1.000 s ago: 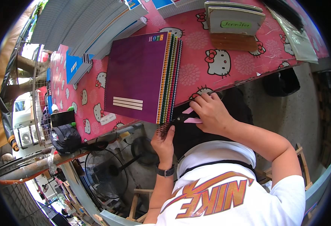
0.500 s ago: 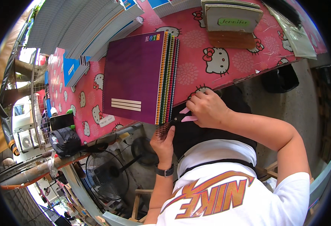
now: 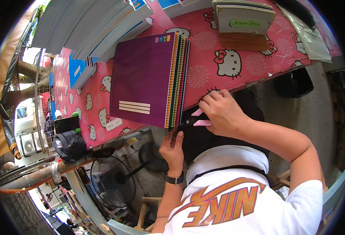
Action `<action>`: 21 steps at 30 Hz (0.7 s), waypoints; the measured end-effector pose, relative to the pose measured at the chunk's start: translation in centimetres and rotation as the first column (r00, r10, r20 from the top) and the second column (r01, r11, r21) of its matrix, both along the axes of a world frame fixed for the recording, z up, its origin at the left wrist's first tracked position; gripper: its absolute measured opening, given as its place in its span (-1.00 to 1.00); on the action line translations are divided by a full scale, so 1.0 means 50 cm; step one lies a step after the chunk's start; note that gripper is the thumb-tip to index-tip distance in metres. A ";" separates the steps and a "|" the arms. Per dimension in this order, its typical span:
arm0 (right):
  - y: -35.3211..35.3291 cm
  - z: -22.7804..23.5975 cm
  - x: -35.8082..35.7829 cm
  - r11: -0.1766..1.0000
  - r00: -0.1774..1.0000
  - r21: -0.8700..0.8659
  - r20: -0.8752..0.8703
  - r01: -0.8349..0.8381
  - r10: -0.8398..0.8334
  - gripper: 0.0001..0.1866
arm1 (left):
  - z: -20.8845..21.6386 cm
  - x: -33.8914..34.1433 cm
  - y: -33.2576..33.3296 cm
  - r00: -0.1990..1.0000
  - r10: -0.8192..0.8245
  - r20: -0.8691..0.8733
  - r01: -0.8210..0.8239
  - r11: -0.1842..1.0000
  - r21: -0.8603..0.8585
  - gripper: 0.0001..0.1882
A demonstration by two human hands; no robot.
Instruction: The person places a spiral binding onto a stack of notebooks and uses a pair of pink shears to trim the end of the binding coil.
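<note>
A stack of spiral-bound notebooks with a purple cover (image 3: 141, 74) lies at the table's near edge, its coloured coils along the right side. By the stack's lower right corner, my left hand (image 3: 171, 152) is closed with the thumb up, pinching the end of a dark spiral coil (image 3: 172, 136). My right hand (image 3: 224, 113) wraps around pink-handled pliers (image 3: 202, 123). Their small dark jaws point left toward the coil and the notebooks' corner. Dark clothing behind the jaws makes it hard to tell whether they touch the coil.
Tall stacks of bound books (image 3: 90, 31) stand at the far left of the pink patterned table (image 3: 204, 43). A wooden holder with a board (image 3: 245, 25) stands at the back. A standing fan (image 3: 113, 182) is below left, and a black bin (image 3: 295, 84) sits beyond the table edge at right.
The view has shifted slightly. My right hand and the pliers have turned a little and moved slightly right, away from the coil. The left hand keeps its grip.
</note>
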State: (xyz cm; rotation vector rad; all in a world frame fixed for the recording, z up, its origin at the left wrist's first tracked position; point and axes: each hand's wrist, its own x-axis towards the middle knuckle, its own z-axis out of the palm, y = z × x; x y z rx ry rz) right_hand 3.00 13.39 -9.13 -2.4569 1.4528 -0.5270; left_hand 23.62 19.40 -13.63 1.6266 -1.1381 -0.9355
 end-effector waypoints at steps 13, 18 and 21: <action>-0.008 0.002 0.018 0.998 0.997 0.012 -0.027 -0.065 0.066 -0.64 | 0.001 -0.002 0.001 1.000 -0.025 -0.002 0.025 0.999 -0.045 -0.76; -0.009 0.005 0.009 0.997 0.995 -0.021 -0.064 -0.079 0.077 -0.65 | -0.001 0.004 0.001 0.999 -0.020 0.040 0.022 0.999 -0.029 -0.77; -0.007 -0.005 0.013 0.997 0.997 0.020 -0.034 -0.072 0.073 -0.60 | 0.003 -0.001 0.000 0.998 -0.017 0.052 0.019 0.999 -0.037 -0.77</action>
